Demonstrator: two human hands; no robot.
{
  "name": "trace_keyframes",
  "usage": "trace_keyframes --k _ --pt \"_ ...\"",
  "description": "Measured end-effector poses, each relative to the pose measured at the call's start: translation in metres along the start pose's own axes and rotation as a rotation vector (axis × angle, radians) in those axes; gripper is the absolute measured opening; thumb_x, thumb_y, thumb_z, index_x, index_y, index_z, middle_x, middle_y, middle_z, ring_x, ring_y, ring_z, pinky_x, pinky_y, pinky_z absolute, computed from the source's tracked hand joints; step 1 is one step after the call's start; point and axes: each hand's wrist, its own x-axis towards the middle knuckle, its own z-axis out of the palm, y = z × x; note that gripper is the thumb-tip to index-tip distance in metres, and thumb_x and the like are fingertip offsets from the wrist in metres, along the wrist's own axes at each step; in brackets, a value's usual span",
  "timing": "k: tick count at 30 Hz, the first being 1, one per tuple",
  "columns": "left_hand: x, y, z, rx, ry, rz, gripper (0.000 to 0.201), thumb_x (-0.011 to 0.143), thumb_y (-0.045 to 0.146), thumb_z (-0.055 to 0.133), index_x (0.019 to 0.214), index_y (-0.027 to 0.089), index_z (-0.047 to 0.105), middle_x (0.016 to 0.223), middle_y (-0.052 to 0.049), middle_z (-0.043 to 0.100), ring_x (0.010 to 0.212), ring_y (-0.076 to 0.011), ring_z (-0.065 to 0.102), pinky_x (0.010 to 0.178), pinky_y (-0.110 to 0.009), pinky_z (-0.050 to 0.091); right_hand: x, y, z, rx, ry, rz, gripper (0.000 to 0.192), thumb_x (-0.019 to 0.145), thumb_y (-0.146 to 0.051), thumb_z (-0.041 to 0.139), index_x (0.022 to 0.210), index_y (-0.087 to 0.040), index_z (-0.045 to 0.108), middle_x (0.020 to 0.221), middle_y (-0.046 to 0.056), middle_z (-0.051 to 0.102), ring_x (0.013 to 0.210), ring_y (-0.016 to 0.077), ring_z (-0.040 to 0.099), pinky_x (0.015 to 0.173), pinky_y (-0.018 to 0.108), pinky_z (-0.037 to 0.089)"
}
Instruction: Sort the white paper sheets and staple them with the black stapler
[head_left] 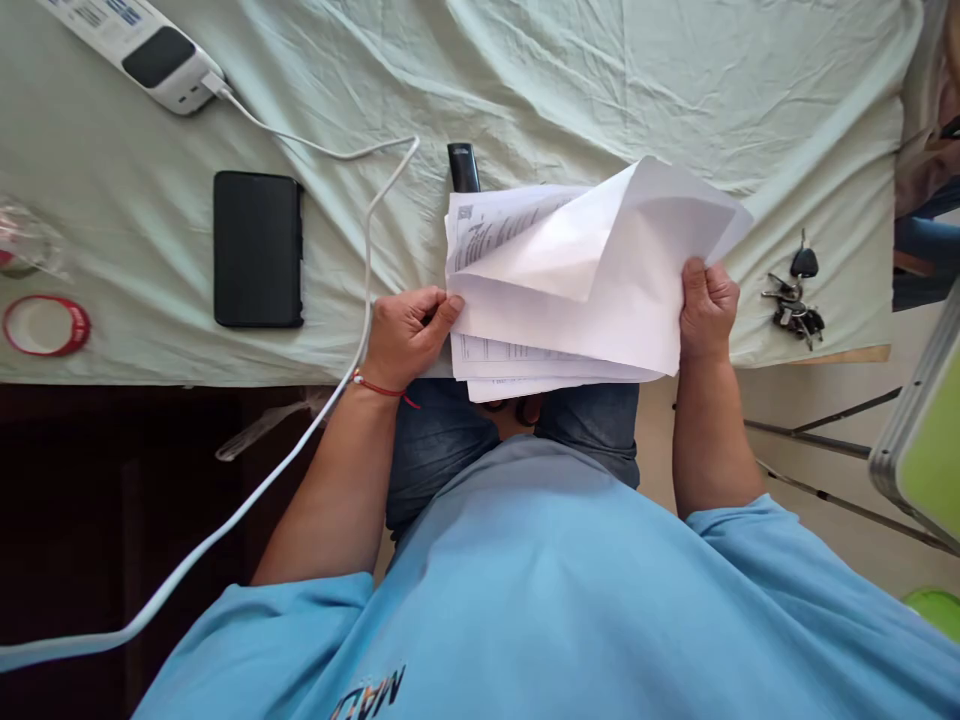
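Note:
A stack of white printed papers (525, 355) lies at the near edge of a table covered with a pale green cloth (570, 90). My right hand (707, 308) grips the right edge of the top sheet (600, 270), which is lifted and curled over toward the left. My left hand (409, 335) pinches the stack's left edge, fingers resting on the paper. A red string bracelet circles my left wrist. A black stapler-like object (463, 166) pokes out from behind the papers at the far side.
A black case (258, 248) lies left of the papers. A white power strip (142, 45) with its cable (367, 250) runs across the cloth and off the near edge. Keys (795, 300) sit at right, a red ring (45, 325) at far left.

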Motion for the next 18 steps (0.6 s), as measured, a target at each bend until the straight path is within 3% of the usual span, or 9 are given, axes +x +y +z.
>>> trace_keyframes --k 5,9,13,15,18 --pt "-0.0012 -0.0013 0.0013 -0.039 0.017 -0.024 0.040 0.101 0.059 0.072 0.083 0.023 0.073 0.067 0.001 0.059 0.063 -0.0162 0.050 0.062 -0.033 0.037 -0.0008 -0.0030 0.0022 -0.018 -0.011 0.007 0.069 0.087 -0.096 0.084 0.083 -0.028 0.072 0.081 0.002 0.067 0.090 0.0241 0.070 0.081 0.040 0.064" --pt "-0.0012 -0.0020 0.0031 -0.049 0.042 -0.045 0.043 0.102 0.062 0.075 0.082 0.024 0.070 0.067 0.000 0.061 0.065 -0.0180 0.057 0.063 -0.033 0.042 -0.0007 -0.0017 0.0016 -0.013 -0.034 0.012 0.067 0.087 -0.095 0.084 0.084 -0.029 0.074 0.081 0.001 0.066 0.094 0.0249 0.072 0.084 0.041 0.065" --pt "-0.0006 -0.0035 0.0057 -0.119 0.057 -0.090 0.034 0.096 0.056 0.078 0.089 0.023 0.073 0.078 -0.002 0.073 0.069 -0.0181 0.061 0.065 -0.032 0.046 -0.0006 -0.0010 0.0008 -0.005 -0.058 0.026 0.065 0.087 -0.094 0.085 0.088 -0.029 0.076 0.083 0.001 0.068 0.097 0.0253 0.074 0.088 0.041 0.066" --pt "-0.0002 -0.0047 0.0061 -0.129 0.056 -0.103 0.033 0.093 0.055 0.079 0.088 0.023 0.071 0.077 -0.001 0.073 0.068 -0.0176 0.058 0.064 -0.031 0.045 -0.0007 -0.0016 0.0010 -0.013 -0.058 0.028 0.067 0.086 -0.095 0.085 0.088 -0.029 0.076 0.083 0.002 0.068 0.099 0.0261 0.075 0.088 0.041 0.067" --pt "0.0007 -0.0056 0.0050 -0.057 0.066 -0.079 0.040 0.095 0.057 0.078 0.079 0.024 0.064 0.064 0.002 0.057 0.060 -0.0152 0.047 0.059 -0.031 0.036 -0.0012 -0.0040 0.0014 -0.024 -0.053 0.019 0.067 0.087 -0.095 0.084 0.087 -0.029 0.075 0.082 0.002 0.066 0.098 0.0258 0.075 0.088 0.041 0.067"
